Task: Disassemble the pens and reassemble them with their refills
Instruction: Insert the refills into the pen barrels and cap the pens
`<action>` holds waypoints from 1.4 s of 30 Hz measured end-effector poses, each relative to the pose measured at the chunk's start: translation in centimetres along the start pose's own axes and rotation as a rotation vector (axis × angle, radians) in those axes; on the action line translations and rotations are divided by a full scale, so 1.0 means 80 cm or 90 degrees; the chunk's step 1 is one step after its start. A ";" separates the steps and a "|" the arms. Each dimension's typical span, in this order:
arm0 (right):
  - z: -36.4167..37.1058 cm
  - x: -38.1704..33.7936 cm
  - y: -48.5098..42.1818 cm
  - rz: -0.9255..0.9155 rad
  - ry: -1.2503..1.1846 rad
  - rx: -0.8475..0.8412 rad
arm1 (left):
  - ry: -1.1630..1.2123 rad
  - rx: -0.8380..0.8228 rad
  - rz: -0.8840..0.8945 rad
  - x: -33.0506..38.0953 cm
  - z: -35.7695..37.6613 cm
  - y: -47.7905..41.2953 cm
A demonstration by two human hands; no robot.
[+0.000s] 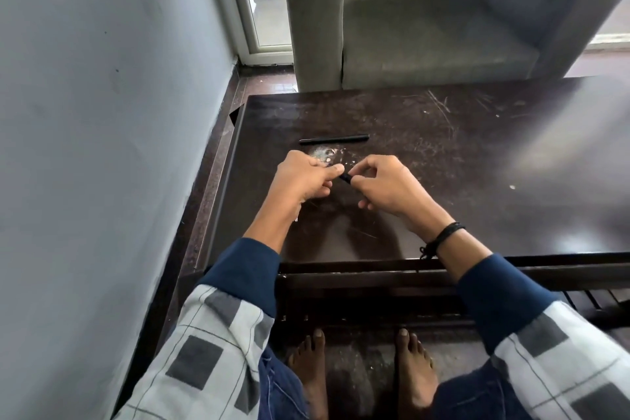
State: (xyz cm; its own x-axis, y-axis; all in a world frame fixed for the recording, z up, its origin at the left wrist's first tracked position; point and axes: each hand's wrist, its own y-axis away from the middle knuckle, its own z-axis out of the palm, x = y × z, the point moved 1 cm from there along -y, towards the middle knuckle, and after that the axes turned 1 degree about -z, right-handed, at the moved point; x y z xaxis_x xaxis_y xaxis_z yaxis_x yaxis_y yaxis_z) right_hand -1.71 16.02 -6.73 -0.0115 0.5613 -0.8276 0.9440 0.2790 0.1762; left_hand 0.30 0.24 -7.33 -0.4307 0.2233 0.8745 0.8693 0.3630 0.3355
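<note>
A black pen [346,177] is held just above the dark wooden table [460,164] between both hands. My left hand [301,177] grips one end with curled fingers and thumb. My right hand [385,184] pinches the other end between thumb and forefinger. Only a short black stretch of the pen shows between the fingers; the rest is hidden inside the hands. A second black pen [334,139] lies flat on the table just beyond my hands, pointing left to right.
A grey armchair [426,27] stands against the table's far edge. A grey wall [102,112] runs close along the left. White specks and scratches mark the tabletop. A lower shelf and bare feet show beneath the near edge.
</note>
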 end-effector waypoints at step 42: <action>0.002 -0.019 0.033 -0.125 0.185 0.196 | 0.346 -0.005 0.017 0.024 0.000 0.029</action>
State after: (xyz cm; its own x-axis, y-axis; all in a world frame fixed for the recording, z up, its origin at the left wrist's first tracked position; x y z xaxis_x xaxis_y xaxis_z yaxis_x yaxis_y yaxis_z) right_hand 0.82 15.77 -5.12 -0.2507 0.7278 -0.6384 0.9680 0.1826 -0.1719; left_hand 1.49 1.53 -4.86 -0.2229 -0.2678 0.9373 0.8812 0.3557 0.3113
